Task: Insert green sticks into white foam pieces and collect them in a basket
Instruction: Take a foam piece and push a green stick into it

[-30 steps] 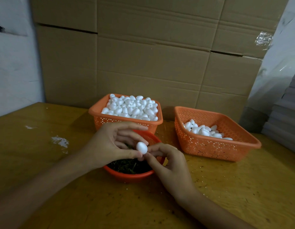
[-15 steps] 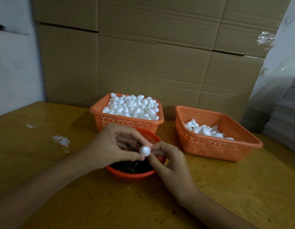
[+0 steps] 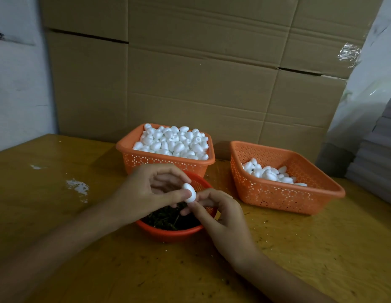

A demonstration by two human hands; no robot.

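Left hand (image 3: 146, 191) pinches a smooth, white, egg-shaped foam piece (image 3: 189, 193) between thumb and forefinger, right above the red bowl (image 3: 168, 234) of dark green sticks (image 3: 166, 219) on the tabletop (image 3: 299, 248). Right hand (image 3: 223, 217) has curled fingers nipping the piece's lower end. Can't tell if a stick's in there, the fingers hide it. The orange basket (image 3: 277, 200) on the right holds a small pile.

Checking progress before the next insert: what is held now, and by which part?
Left hand pinches a white foam piece across its middle, between thumb and forefinger. Right hand touches its lower end; no stick visible.
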